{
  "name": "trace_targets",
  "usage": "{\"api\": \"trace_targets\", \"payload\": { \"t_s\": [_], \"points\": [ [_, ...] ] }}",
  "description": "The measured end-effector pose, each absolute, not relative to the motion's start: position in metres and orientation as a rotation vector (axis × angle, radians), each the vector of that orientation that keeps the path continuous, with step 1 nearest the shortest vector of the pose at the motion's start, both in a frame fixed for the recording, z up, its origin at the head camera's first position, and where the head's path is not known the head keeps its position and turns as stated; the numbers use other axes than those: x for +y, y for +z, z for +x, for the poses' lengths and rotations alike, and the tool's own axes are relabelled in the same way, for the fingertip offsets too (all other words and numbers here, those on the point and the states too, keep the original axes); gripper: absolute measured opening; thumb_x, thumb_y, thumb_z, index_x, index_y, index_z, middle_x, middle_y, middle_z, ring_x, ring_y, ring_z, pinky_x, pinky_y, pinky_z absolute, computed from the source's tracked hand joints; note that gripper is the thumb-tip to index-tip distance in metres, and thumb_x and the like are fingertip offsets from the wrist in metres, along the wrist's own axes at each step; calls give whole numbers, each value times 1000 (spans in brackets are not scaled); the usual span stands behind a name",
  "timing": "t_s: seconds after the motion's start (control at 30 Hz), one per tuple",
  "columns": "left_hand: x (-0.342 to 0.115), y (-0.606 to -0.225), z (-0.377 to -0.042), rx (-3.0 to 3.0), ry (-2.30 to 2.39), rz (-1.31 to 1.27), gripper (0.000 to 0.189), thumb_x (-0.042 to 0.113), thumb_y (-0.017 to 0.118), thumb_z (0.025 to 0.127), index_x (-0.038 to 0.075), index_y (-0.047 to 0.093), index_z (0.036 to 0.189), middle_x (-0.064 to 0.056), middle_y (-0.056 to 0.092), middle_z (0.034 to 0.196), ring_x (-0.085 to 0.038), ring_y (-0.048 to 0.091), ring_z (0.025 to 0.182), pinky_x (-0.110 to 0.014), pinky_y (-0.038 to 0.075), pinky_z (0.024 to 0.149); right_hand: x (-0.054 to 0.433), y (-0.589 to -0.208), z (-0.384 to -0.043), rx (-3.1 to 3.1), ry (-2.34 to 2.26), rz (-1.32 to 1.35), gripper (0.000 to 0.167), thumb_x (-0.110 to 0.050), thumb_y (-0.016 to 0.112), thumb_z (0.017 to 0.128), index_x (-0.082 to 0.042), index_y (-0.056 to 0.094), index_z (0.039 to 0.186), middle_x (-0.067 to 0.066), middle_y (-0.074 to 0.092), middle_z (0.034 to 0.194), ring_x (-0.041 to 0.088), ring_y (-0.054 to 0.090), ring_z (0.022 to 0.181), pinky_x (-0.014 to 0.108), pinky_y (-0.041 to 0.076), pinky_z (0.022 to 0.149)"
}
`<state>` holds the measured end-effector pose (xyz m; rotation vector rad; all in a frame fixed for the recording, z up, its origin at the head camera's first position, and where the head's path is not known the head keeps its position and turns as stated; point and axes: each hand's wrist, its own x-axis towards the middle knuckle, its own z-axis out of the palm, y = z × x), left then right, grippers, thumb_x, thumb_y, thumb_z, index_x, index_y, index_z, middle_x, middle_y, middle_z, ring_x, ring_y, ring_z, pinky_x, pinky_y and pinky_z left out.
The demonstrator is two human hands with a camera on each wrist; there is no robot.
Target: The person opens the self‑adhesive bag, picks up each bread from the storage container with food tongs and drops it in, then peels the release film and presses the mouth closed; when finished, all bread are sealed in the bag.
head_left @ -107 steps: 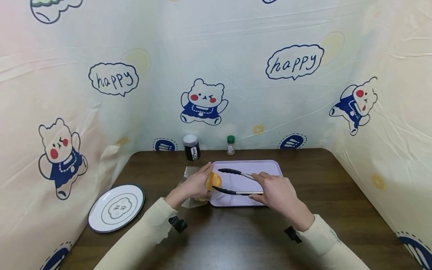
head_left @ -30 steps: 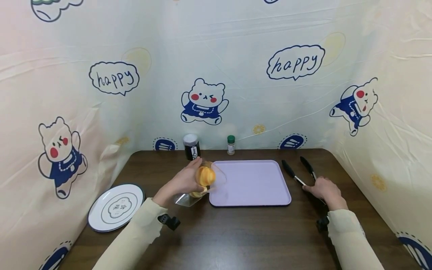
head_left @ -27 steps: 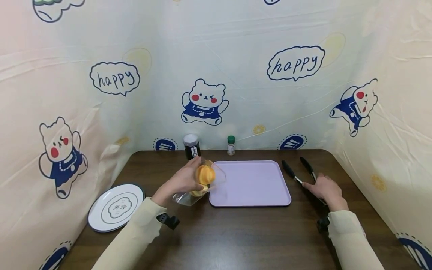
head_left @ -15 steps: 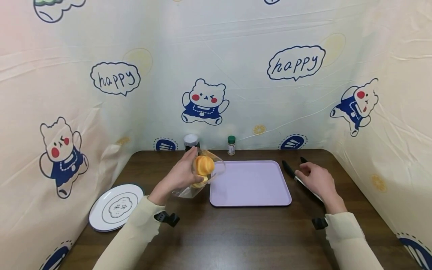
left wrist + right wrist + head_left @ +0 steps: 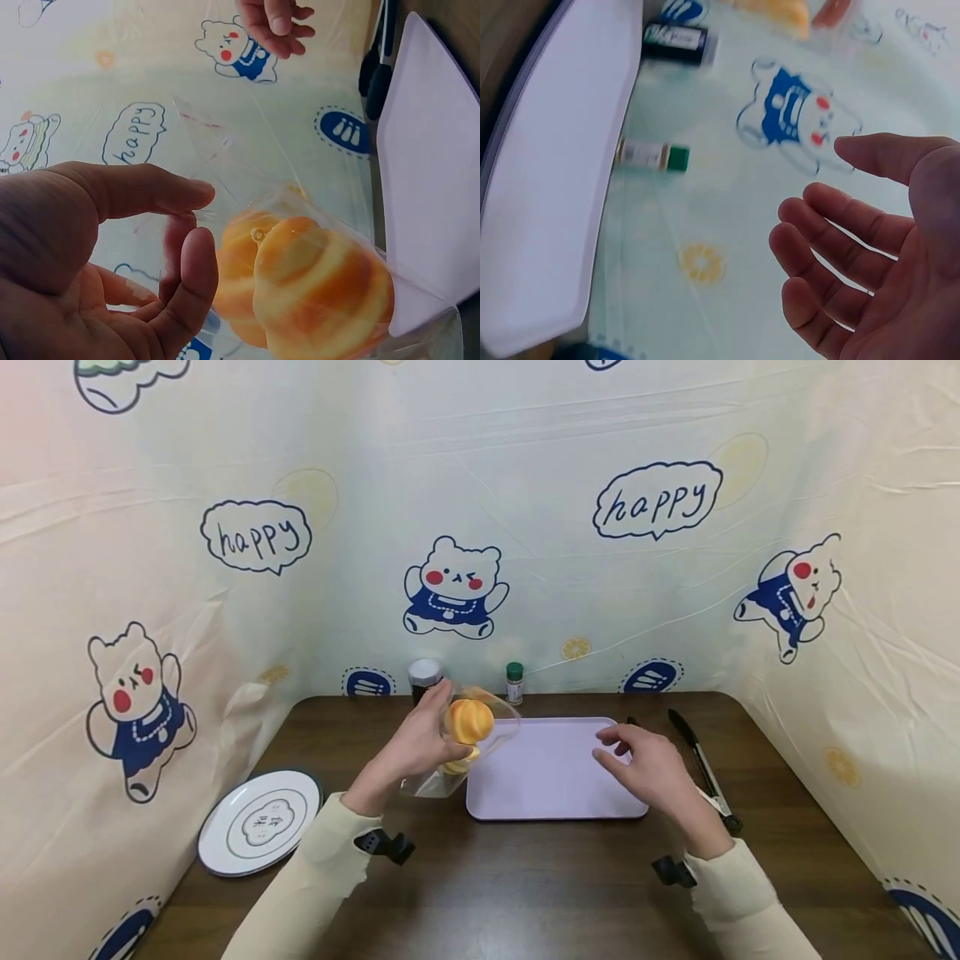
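My left hand (image 5: 416,739) pinches the edge of a clear plastic bag (image 5: 429,785) between thumb and fingers. Inside the bag are striped golden bread rolls (image 5: 472,721), which show large in the left wrist view as two overlapping rolls (image 5: 322,292). The bag hangs over the left edge of a lilac tray (image 5: 555,777). My right hand (image 5: 654,770) hovers over the tray's right side, empty, its fingers loosely bent and apart, as the right wrist view shows. Tongs (image 5: 705,764) with black tips lie right of the tray, partly hidden behind the right hand and wrist.
A white plate (image 5: 258,822) with a dark rim sits at the table's left edge. Along the back stand a dark jar (image 5: 425,672) with a pale lid and a small green-capped bottle (image 5: 514,683). Patterned cloth (image 5: 555,568) encloses the brown table (image 5: 510,885) on three sides.
My right hand held the tongs by the bag, laid them right of the tray, let go and moved back left over the tray. The left hand lifted the bag of rolls, lately shifting it right.
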<state>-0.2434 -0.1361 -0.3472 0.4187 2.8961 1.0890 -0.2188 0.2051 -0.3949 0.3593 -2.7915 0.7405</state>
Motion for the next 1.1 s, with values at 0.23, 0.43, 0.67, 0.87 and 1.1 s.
{"api": "trace_targets", "payload": {
  "t_s": [0.23, 0.43, 0.67, 0.87, 1.1],
  "points": [
    [-131, -345, -242, 2894, 1110, 444, 106, 18, 82, 76, 5, 18, 159, -13, 14, 168, -39, 19, 153, -61, 20, 121, 173, -390, -209, -2724, 731, 508, 28, -34, 74, 89, -17, 73, 111, 1, 74, 108, 20, 67, 92, 36, 53, 74],
    [-127, -345, -240, 2888, 1126, 442, 107, 21, 82, 76, 6, 17, 160, -12, 14, 168, -39, 12, 155, -63, 16, 121, 143, -388, -203, -2713, 767, 620, 27, -34, 76, 88, -19, 73, 110, -3, 74, 109, 16, 66, 91, 33, 54, 77],
    [-122, -347, -238, 2877, 1172, 433, 105, 21, 83, 76, 6, 20, 159, -12, 17, 168, -38, 26, 151, -59, 25, 120, 113, -390, -201, -2695, 793, 767, 26, -33, 76, 87, -20, 73, 110, -7, 74, 105, 10, 65, 87, 28, 53, 74],
    [-120, -347, -236, 2887, 1177, 461, 103, 24, 83, 76, 4, 23, 158, -14, 20, 166, -39, 35, 146, -58, 30, 118, 91, -398, -204, -2667, 803, 781, 25, -35, 75, 87, -20, 74, 107, -6, 75, 97, 10, 65, 82, 24, 52, 70],
    [-116, -347, -235, 2876, 1187, 441, 103, 25, 83, 77, 5, 24, 158, -14, 19, 167, -38, 26, 151, -59, 26, 120, 78, -404, -204, -2559, 810, 706, 20, -36, 77, 85, -19, 76, 96, -5, 75, 84, 11, 66, 73, 24, 48, 62]
  ]
}}
